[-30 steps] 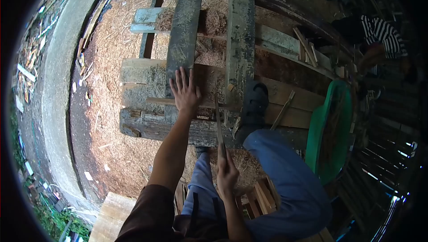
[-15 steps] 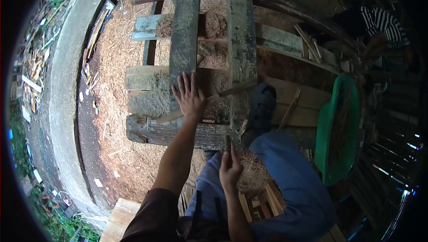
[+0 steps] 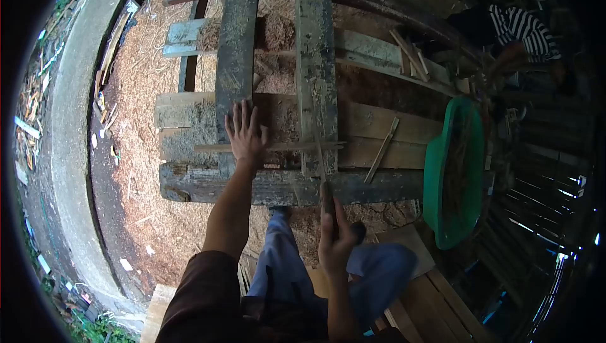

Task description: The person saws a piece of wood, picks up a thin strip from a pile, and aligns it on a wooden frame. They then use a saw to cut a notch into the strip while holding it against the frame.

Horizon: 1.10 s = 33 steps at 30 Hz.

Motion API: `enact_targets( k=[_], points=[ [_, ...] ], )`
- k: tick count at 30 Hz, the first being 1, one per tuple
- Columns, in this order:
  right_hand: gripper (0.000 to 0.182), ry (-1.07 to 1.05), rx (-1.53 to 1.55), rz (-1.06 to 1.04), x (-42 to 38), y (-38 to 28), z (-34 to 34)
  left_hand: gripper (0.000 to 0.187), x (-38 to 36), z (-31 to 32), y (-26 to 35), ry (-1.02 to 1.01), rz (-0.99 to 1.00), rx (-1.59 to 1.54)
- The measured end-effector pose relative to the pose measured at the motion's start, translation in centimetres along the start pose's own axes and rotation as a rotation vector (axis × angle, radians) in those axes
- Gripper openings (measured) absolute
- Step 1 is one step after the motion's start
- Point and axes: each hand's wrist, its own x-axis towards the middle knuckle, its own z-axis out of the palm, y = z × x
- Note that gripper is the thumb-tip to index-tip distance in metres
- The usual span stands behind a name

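1. The left hand presses flat, fingers spread, on a thin wooden strip lying across the sawdust-strewn planks, just beyond the heavy near beam.
2. The right hand is closed around the handle of a long blade (probably a machete; the view is dim), its tip meeting the strip right of the pinning hand.
3. To cut well, the person should keep the blade well apart from the spread fingers and hold the strip firmly down.
4. A green basin sits right.
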Motion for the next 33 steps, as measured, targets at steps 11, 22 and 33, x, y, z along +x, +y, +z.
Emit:
enact_targets(
  k=[11,22,33],
  points=[
    [0.043,-0.052,-0.661,-0.407,22.5,6.0,8.1,0.054,0.0,-0.6,-0.1,0.006,-0.029,-0.116],
    [0.046,-0.215,-0.763,-0.749,18.0,11.4,10.4,0.048,0.2,-0.4,0.0,0.077,-0.006,-0.137],
    [0.03,-0.328,-0.645,-0.624,13.1,10.4,6.5,0.043,-9.0,-3.3,-0.5,-0.059,0.182,-0.148]
  ],
)
